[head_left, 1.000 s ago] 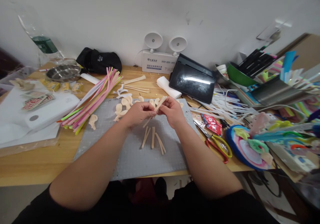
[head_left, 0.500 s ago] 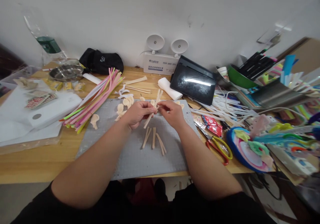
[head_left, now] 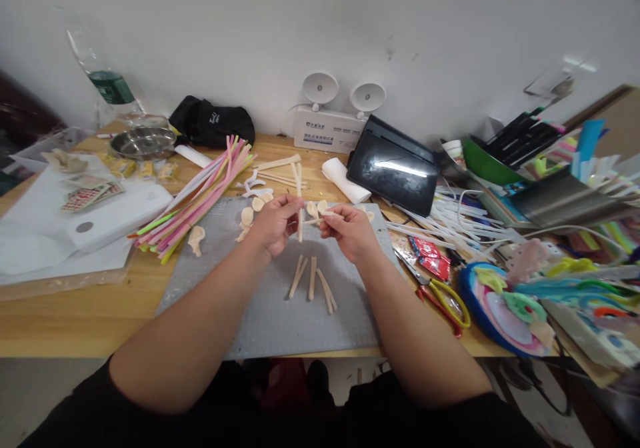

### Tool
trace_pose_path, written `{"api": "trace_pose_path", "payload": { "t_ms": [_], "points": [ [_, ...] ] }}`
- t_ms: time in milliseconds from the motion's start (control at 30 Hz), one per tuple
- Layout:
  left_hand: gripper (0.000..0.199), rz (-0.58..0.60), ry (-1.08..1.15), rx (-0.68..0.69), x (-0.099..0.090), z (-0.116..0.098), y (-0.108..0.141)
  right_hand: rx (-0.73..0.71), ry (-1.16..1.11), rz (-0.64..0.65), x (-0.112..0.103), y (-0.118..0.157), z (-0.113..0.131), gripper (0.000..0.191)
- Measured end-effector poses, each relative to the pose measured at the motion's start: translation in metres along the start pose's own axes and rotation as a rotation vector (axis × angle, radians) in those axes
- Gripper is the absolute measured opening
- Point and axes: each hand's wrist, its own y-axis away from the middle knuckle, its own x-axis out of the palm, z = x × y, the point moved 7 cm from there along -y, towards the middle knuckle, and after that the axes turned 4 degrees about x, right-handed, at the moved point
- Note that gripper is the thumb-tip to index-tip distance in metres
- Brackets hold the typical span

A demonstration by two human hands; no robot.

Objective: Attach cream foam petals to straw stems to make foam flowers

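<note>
My left hand (head_left: 280,227) pinches a long beige pipe cleaner strip (head_left: 299,183), upright and forked at its top. A short beige pipe cleaner piece (head_left: 313,221) sticks out to the left from the closed fingers of my right hand (head_left: 349,232); its tip is by the strip, and I cannot tell whether they touch. Below the hands, on a grey cutting mat (head_left: 270,321), lie several folded beige strips (head_left: 313,279). Beyond them are rounded cream pieces (head_left: 247,217), partly hidden by my left hand. Another cream piece (head_left: 197,240) rests at the mat's left side.
A bundle of coloured pipe cleaners (head_left: 200,195) lies left. Pliers with red and yellow handles (head_left: 443,301), red packets (head_left: 435,265) and a round blue-rimmed item (head_left: 470,301) are right. At the back stand a black glossy device (head_left: 393,171) and an emergency light (head_left: 327,128).
My hands have moved apart, the right one going right with the short piece. The strip in my left hand has turned from slanted to upright. The whole view has shifted slightly.
</note>
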Motion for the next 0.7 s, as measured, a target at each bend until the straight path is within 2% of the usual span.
{"api": "trace_pose_path", "payload": {
  "t_ms": [167,433,533,700],
  "points": [
    [0.026,0.034,0.037,-0.006,0.007,0.002,0.003,0.057,-0.133,0.045,0.013,0.002,-0.009,0.021],
    [0.024,0.035,0.087,0.02,0.005,0.005,0.002,0.039,-0.153,0.005,0.009,0.002,-0.008,0.017],
    [0.024,0.073,0.112,0.011,0.009,0.006,0.003,0.015,-0.21,0.003,0.011,0.002,-0.008,0.017],
    [0.024,0.143,0.128,-0.016,0.016,0.006,0.006,-0.033,-0.287,-0.078,0.007,0.003,-0.005,0.014]
  ]
}}
